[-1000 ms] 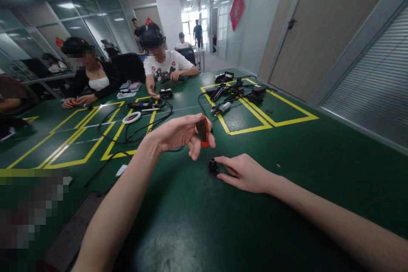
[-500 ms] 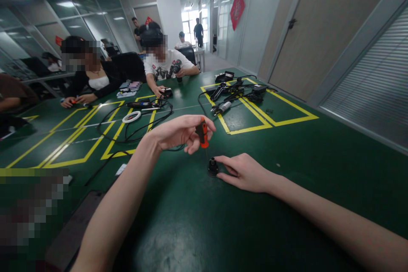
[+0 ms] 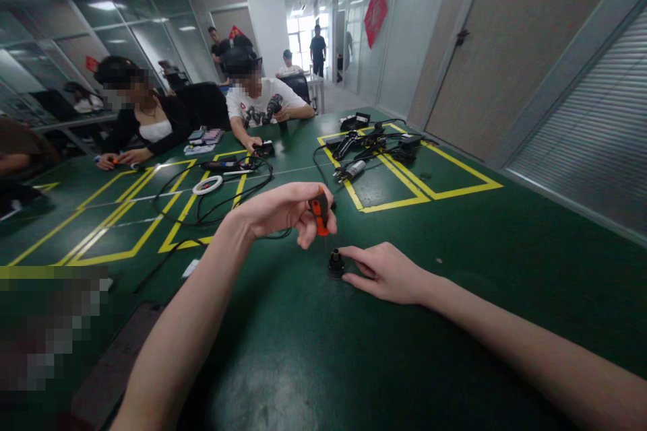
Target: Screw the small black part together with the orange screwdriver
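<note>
My left hand grips an orange and black screwdriver by its handle, with the thin shaft pointing down. Below it, a small round black part with a narrow raised neck stands upright on the green table. The screwdriver's tip is hard to make out near the part's top. My right hand rests on the table, thumb and index finger pinching the part from its right side.
A white tape ring and looped black cables lie beyond my left arm. Further right are black cables and a grey plug-like piece inside yellow tape lines. Across the table a person holds a power drill. A dark flat object lies at lower left.
The screwdriver handle has turned slightly and the fingers of my left hand have curled in closer around it. My right hand and the black part stay in place.
</note>
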A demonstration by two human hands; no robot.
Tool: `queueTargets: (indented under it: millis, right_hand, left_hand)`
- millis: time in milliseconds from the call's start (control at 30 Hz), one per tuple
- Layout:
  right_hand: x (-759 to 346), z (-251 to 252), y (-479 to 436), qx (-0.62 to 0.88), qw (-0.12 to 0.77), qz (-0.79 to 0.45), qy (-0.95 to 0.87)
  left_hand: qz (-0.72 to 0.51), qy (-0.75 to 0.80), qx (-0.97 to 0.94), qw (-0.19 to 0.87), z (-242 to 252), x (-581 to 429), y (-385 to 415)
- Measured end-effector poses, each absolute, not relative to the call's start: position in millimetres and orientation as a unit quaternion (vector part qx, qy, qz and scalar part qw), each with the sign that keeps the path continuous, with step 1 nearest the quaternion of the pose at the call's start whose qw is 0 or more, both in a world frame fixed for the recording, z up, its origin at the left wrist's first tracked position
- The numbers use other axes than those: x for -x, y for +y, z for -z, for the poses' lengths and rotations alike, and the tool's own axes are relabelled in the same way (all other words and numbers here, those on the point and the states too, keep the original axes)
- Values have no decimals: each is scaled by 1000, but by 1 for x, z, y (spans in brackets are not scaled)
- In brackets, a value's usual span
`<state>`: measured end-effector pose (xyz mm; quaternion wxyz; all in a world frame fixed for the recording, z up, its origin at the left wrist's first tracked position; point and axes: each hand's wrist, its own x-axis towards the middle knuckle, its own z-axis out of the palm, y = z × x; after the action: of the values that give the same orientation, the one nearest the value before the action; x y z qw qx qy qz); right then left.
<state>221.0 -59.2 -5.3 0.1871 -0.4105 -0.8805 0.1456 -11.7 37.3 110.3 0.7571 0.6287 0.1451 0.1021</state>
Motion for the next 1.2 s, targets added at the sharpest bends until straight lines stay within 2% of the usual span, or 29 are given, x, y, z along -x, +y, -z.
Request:
queueTargets:
  millis: [267,400,500,633,767,867,1000,1100,1200]
  right_hand:
    - [-221,5,-59,414,186,-146,-879]
    - [-221,6,-60,418,190,-143,-877]
    - [-219,8,-61,425,204,-128,-873]
    - [-214,11,-62,440,244,-97,-859]
    - [-209,13,-63,438,268,-77,-855]
    - [-207,14,-63,424,297,-41,-855]
    - [-203,16,-64,416,328,-34,-848]
    - [-200,15,-65,401,333,-51,-852]
    - [-200,13,-66,399,338,-61,-850]
  left_hand:
    - [-121,204,-710,663,-133,14,24]
    - [-104,261,-799,531,-154,10,-2]
    - [-151,302,-839,428,-160,4,-19]
    - [-227,350,-886,202,-153,-5,-23]
    - [-282,325,-894,126,-144,-14,-18]
    - [-330,263,-875,236,-132,-22,-16]
    - [-318,139,-753,558,-109,-35,-10]
    - [-369,115,-658,647,-100,-39,-2]
    - [-327,90,-604,721,-104,-35,4]
